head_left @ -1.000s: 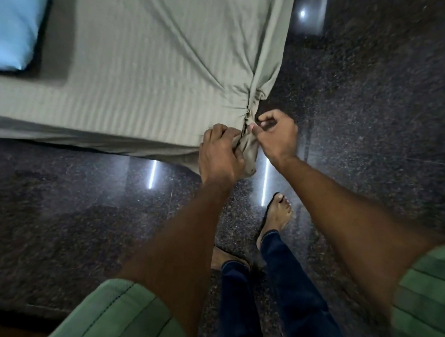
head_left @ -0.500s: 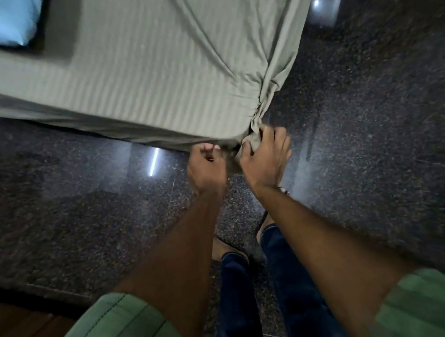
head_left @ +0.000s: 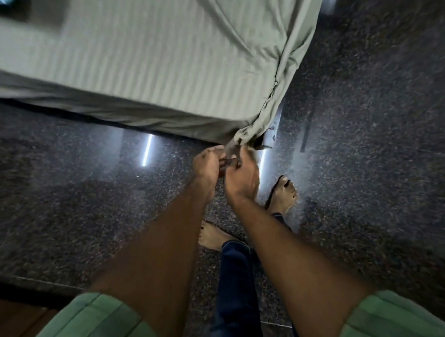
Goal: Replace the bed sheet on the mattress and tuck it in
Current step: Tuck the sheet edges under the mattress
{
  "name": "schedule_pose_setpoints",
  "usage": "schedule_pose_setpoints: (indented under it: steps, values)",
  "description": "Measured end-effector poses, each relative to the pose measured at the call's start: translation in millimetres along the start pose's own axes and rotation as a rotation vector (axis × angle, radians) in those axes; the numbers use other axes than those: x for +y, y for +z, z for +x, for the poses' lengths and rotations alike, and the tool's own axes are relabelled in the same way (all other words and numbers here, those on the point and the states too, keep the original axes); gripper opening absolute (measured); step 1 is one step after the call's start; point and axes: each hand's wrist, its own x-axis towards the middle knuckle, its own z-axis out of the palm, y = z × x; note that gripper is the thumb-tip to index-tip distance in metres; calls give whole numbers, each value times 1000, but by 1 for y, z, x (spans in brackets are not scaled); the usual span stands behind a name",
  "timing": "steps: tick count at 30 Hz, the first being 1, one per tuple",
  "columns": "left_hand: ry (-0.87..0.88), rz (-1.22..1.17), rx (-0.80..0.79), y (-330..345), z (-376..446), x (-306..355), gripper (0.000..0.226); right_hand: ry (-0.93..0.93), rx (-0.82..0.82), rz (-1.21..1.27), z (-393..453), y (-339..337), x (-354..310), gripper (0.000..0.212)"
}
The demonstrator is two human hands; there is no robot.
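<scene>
Both hands (head_left: pixel 227 173) pinching blurred sheet corner (head_left: pixel 236 143)

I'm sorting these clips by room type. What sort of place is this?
Most likely a bedroom. A bed takes up the top of the view, covered by a striped green sheet, and both hands hold its bunched corner. The floor is dark polished stone, so it is indoors.

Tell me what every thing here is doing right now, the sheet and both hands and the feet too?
bed sheet: spread over the mattress, corner gathered into a bunch.
sheet corner: bunched, hanging off the bed's corner, held.
left hand: curled, gripping the bunch.
right hand: curled, gripping the bunch.
feet: bare, on the dark floor.
</scene>
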Motion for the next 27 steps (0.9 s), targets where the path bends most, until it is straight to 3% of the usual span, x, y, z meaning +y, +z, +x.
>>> schedule_pose_setpoints:
  steps: [2,4,6,8,11,13,14,17,20,24,27]
  values:
    - [59,67,-48,-10,0,-6,21,194,-164,207,13,11,6,49]
    - [115,136,-96,-16,3,-7,20,397,-193,419,34,17,7,49]
    - [147,186,-148,-16,8,-7,21,514,-186,554,46,12,-1,35]
    - [143,180,-186,-12,12,-5,24,593,-77,658,49,10,-7,21]
    - [18,2,-182,-1,18,2,32,640,252,772,47,23,-2,6]
    - [-66,-158,-165,2,19,5,39,699,347,886,33,24,-4,8]
    - [-92,-211,-171,2,22,12,42,738,320,1012,30,25,-9,5]
    - [-118,-353,-187,2,29,15,51,774,162,1263,25,19,-11,30]
    - [-107,-483,-180,4,48,26,63,785,81,1492,51,20,-23,34]
    - [-142,-652,-123,14,74,38,69,846,41,1569,82,43,-30,34]
    - [-149,-701,-112,18,94,48,75,814,-11,1621,96,63,-33,48]
